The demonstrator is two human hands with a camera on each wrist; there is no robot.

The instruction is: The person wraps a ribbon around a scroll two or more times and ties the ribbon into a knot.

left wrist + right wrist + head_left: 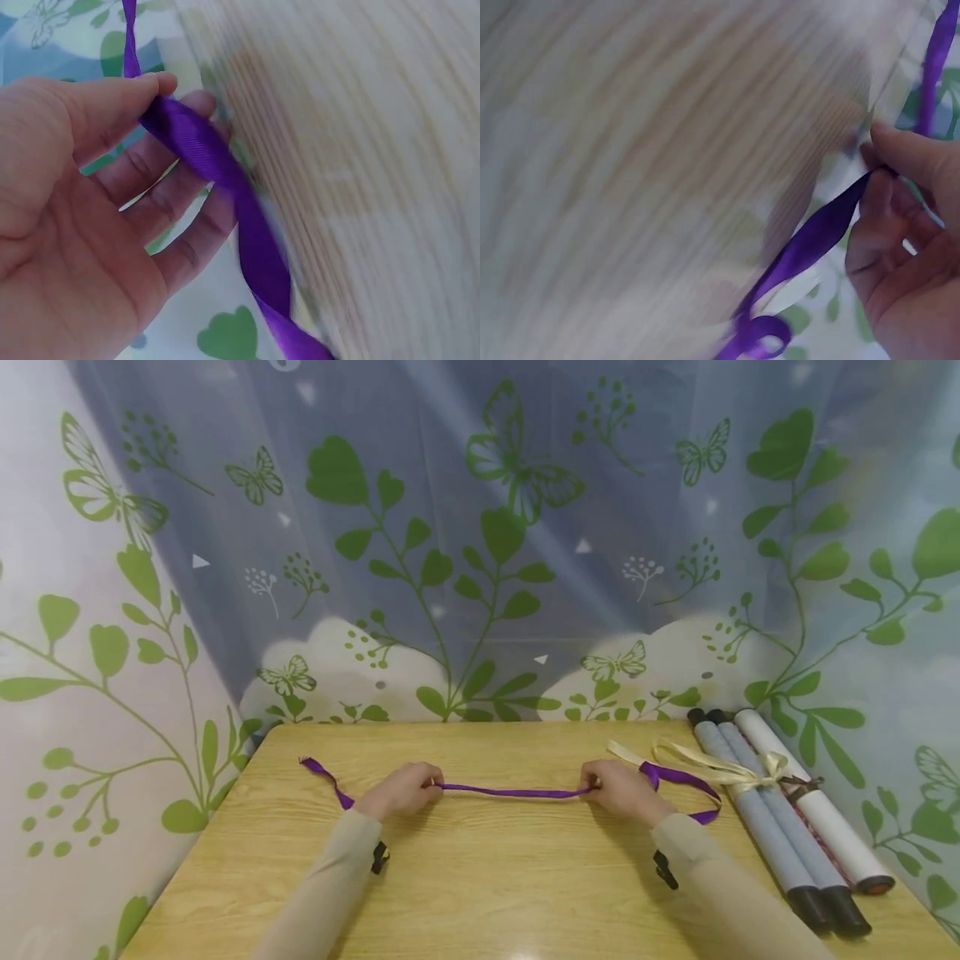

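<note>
A purple ribbon (517,792) stretches nearly straight between both hands, over the wooden table. My left hand (401,791) pinches it between thumb and index finger; in the left wrist view the loose part of the ribbon (259,247) twists down past the other fingers. At the other end of the taut stretch, my right hand (618,789) pinches the ribbon too. Beyond that grip the ribbon (810,236) hangs away and curls into a small loop, seen in the right wrist view. Its left tail lies on the tabletop.
On the right of the table (480,885) lie two grey rolls (757,827) with black ends, tied with a cream ribbon (753,772). Beside them is a white roll (840,827) with a dark brown tie (801,786). A leaf-patterned curtain (480,568) hangs behind the table.
</note>
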